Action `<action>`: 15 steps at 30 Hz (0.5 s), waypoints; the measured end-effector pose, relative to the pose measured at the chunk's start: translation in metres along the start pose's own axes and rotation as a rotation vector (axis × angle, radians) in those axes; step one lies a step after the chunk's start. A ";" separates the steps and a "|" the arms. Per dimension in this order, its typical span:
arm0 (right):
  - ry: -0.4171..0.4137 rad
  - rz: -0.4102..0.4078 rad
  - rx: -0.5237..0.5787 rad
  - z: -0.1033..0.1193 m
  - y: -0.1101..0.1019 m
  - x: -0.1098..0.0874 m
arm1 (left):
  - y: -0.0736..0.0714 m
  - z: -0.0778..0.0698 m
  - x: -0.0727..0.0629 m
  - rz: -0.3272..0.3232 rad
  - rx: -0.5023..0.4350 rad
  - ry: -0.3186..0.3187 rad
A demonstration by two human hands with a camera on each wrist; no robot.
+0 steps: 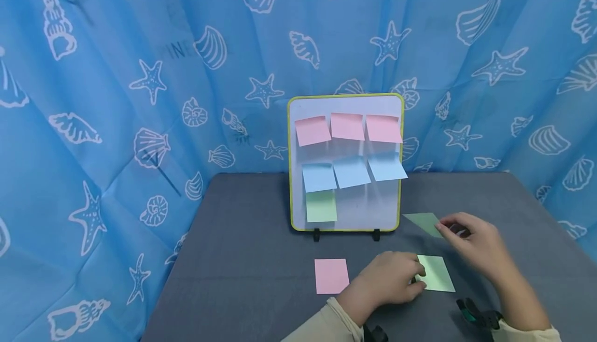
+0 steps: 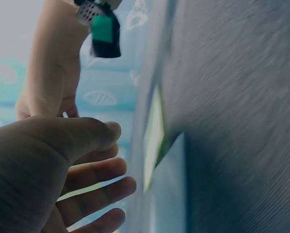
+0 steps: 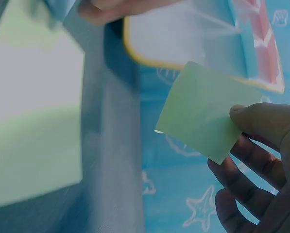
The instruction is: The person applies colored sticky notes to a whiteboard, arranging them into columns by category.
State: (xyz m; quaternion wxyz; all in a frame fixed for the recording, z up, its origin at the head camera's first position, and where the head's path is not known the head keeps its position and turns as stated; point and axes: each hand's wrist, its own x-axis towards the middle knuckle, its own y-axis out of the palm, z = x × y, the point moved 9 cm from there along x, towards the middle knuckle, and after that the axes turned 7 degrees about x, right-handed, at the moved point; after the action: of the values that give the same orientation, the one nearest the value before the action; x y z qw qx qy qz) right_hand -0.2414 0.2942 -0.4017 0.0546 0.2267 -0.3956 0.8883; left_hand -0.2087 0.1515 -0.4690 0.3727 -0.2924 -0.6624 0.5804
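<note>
My right hand (image 1: 475, 241) pinches a green sticky note (image 1: 423, 224) by one edge between thumb and fingers, right of the whiteboard (image 1: 359, 207). The note (image 3: 203, 109) hangs above the table in the right wrist view. My left hand (image 1: 389, 279) is at the left edge of a light green pile of sticky notes (image 1: 437, 273) lying on the table. In the left wrist view the left hand's fingers (image 2: 103, 172) are spread and loosely bent, with nothing between them. A bluish flat thing (image 2: 169, 194) lies beside the green notes there; the left hand hides it in the head view.
The yellow-edged whiteboard stands on black feet (image 1: 376, 235). It bears a row of pink notes (image 1: 347, 127), a row of blue notes (image 1: 351, 172) and one green note (image 1: 322, 207) below at left. Pink notes (image 1: 331, 276) lie on the grey table (image 1: 233, 259). A blue curtain (image 1: 186, 98) hangs behind.
</note>
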 end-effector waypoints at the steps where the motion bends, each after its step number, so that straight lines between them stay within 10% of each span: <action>1: -0.017 -0.004 0.001 0.005 0.001 0.003 | -0.004 0.004 -0.001 -0.004 -0.010 -0.010; 15: -0.172 0.002 -0.005 0.044 0.031 0.027 | -0.066 0.084 -0.041 -0.247 -0.167 -0.232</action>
State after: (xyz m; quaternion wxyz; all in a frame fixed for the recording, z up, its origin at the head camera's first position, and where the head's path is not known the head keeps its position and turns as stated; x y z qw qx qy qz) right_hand -0.2579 0.2388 -0.3848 0.0202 0.3017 -0.4014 0.8646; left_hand -0.2532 0.0617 -0.4146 0.3368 -0.1700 -0.7777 0.5028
